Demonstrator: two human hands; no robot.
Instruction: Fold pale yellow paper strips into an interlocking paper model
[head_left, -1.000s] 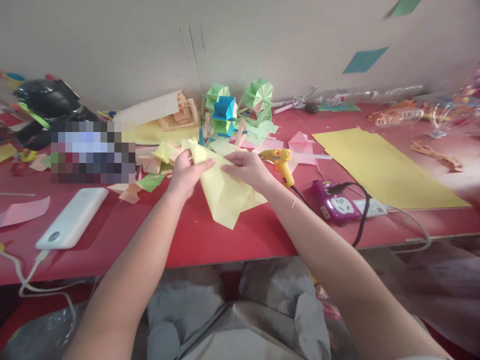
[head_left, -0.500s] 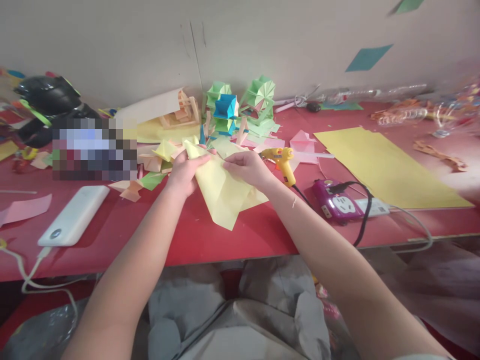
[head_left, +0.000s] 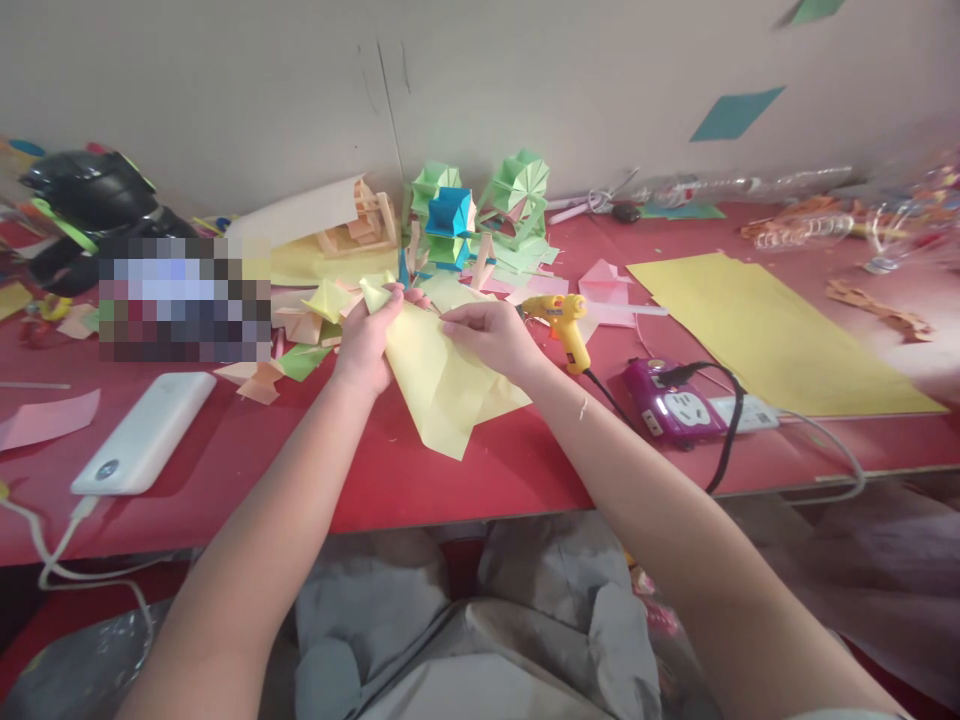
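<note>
Pale yellow paper [head_left: 442, 395]: long axis slants nearward and rightward from left fingers [head_left: 391, 308], clasping its upper end; right fingers [head_left: 466, 317] pinch upper edge.

Both bare hands, left [head_left: 367, 345] and right [head_left: 495, 340], grip creased pale-yellow paper [head_left: 442, 385] above the red surface [head_left: 450, 490]!

No text is readable: the marks on the yellow glue gun [head_left: 567, 330] and the white adapter [head_left: 752, 414] near the worktop's [head_left: 465, 492] front edge are too blurred.
</note>
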